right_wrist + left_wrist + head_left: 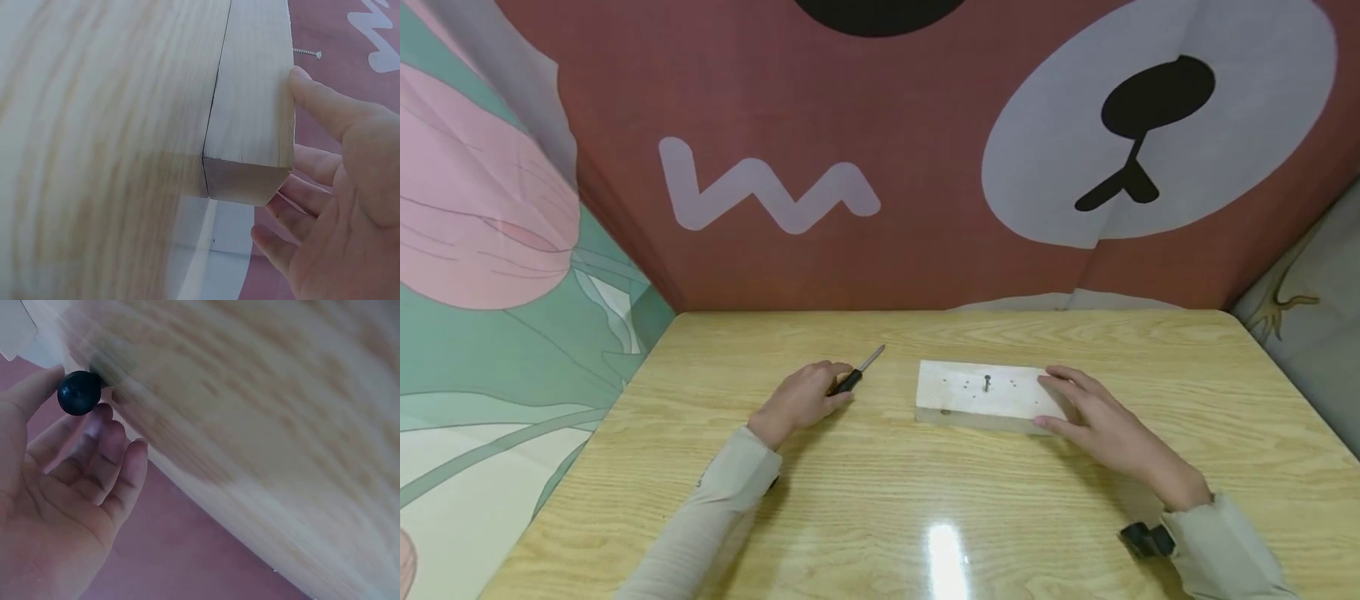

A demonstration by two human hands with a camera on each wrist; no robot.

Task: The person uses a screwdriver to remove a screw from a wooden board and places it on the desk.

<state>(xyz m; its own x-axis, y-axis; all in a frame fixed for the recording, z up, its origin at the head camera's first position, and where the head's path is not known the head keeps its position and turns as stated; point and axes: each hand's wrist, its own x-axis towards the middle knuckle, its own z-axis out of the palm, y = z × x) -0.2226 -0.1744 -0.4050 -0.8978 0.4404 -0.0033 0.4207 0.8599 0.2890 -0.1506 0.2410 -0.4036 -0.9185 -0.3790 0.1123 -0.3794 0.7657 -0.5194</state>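
Observation:
In the head view, a screwdriver (847,382) with a black handle and metal shaft points away to the upper right. My left hand (805,395) pinches its handle between thumb and fingers; the left wrist view shows the round end of the handle (79,393) between them. To the right, a pale wooden block (958,404) lies flat on the table. A screw (987,383) stands upright out of its top, among several small holes. My right hand (1101,425) holds the block's right end, thumb (325,100) along the near top edge and fingers toward the far side.
The wood-grain table (850,508) ends at a back wall (850,267) hung with printed cloth. More printed cloth (497,350) hangs at the left. Light glares off the tabletop near the front. A black wrist device (1146,540) sits by the right sleeve.

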